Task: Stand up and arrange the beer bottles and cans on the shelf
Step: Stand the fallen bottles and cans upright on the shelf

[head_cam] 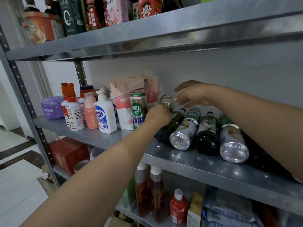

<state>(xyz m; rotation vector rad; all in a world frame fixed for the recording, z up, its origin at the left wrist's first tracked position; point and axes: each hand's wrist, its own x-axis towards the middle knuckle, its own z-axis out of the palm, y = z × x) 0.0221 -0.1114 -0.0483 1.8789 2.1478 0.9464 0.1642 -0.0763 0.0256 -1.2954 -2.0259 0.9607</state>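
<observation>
Currently the work is on the middle shelf [205, 163]: grey steel, flat, dotted w/ light glints. Far L, at 9 o'clock from the hands, a white pump bottle [105, 115] and a soft pink pouch [124, 102], neither a task item. Next comes a tall green can [138, 108], upright, smooth printed metal, just beside the pouch.

At its 3 o'clock is the left hand [158, 117]. Its grip is curled low on a short silver can [166, 100] standing upright toward the back. It looks like a hold round the lower part, tho contact is partly hidden. The right hand [194, 97] hangs at 2 o'clock of that can, grip spread & loose, tips just beside the rim, holding nothing.

Key relation: four items lie flat in a row at approx 4–5 o'clock of the left hand. Their sides touch, their long axes run roughly 6-to-12 o'clock, bases face the viewer & tops point to the back wall. L to R:
- dark bottle [170, 128], glossy green glass
- lying can [185, 133], silver w/ a dished base
- second bottle [207, 136], same glass
- end can [232, 141]

The dark bottle lies right under the left hand, so that hand is nearer. The last two sit at 5–6 o'clock of the right hand. Judgement: all are round & slick, so lifting one may let its neighbours roll.
</observation>
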